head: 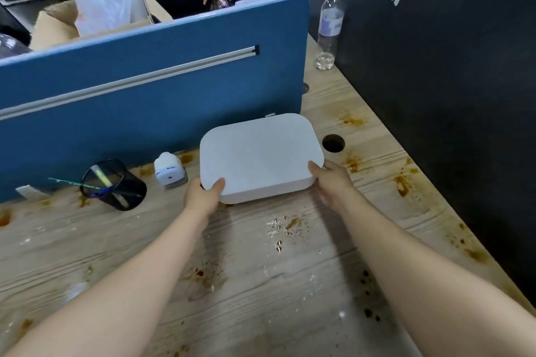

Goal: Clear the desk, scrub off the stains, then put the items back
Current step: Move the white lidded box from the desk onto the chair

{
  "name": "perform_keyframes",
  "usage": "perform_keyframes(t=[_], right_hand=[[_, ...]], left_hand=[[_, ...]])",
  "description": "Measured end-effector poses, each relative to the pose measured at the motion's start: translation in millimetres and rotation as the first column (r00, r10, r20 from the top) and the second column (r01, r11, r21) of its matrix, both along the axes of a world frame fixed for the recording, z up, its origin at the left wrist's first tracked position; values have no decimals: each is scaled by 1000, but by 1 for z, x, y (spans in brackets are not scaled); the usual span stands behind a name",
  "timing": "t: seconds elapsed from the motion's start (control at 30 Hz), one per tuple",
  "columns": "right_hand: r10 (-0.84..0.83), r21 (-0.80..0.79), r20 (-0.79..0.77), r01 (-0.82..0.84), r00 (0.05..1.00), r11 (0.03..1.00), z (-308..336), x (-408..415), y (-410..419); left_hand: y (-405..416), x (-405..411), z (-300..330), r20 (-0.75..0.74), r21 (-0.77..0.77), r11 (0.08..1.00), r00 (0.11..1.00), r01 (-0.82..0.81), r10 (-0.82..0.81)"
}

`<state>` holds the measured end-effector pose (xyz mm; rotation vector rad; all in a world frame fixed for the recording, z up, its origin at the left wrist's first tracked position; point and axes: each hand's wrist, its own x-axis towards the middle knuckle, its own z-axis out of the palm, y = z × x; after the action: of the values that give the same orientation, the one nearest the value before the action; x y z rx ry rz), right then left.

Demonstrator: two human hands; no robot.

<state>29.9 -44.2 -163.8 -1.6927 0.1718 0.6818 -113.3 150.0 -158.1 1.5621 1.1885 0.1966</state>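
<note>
Clearing comes first: our left hand (204,193) and right hand (333,180) grip the white box (259,156) by its near corners, against the divider (150,90). Next we lift it off the stained surface (261,284).

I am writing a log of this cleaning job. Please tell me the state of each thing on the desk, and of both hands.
White rounded rectangular box: gripped at both near corners.
Left hand: grips the box's left corner.
Right hand: holds the box's right corner.
Light wooden desk: stained with brown spots.
Black mesh pen cup: tilted, holding pens.
Clear plastic water bottle: upright, capped, almost empty.
Small white device: upright by the blue partition.
</note>
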Motion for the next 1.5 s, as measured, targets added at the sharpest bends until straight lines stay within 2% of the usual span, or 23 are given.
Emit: perform_keyframes(t=[0.23, 0.4, 0.53, 0.6, 0.77, 0.87, 1.0, 1.2, 1.3, 1.5], right_hand=[[-147, -40, 88, 151, 985, 988, 42, -48, -66], [-362, -62, 70, 367, 929, 928, 64, -112, -142], [-490, -61, 108, 498, 865, 865, 70, -171, -215], [-584, -28, 138, 592, 800, 805, 72, -201, -254], [-788, 40, 21, 787, 615, 615, 64, -267, -343], [-856, 12, -17, 856, 517, 517, 53, -308, -389], [-907, -33, -106, 910, 409, 414, 25, -353, -447], [-918, -106, -237, 930, 319, 351, -37, -392, -502], [-899, -153, -319, 920, 299, 360, -78, -400, -513], [-851, -208, -427, 883, 304, 420, -161, -395, -525]], left_hand=[[-39, -4, 43, 98, 56, 973, 969, 222, -226], [-96, -17, 60, 142, 47, 899, 888, 436, -438], [-158, -28, 66, 129, 47, 788, 779, 613, -614], [-198, -36, 68, 144, 40, 707, 696, 706, -703], [-292, -58, 60, 134, -15, 542, 538, 840, -832], [-348, -72, 45, 115, -23, 439, 439, 898, -891], [-418, -91, 21, 98, -56, 344, 348, 937, -932], [-485, -109, -37, -37, -101, 293, 291, 951, -956], [-501, -113, -75, -110, -117, 290, 278, 950, -954], [-518, -100, -143, -188, -177, 341, 308, 923, -933]])
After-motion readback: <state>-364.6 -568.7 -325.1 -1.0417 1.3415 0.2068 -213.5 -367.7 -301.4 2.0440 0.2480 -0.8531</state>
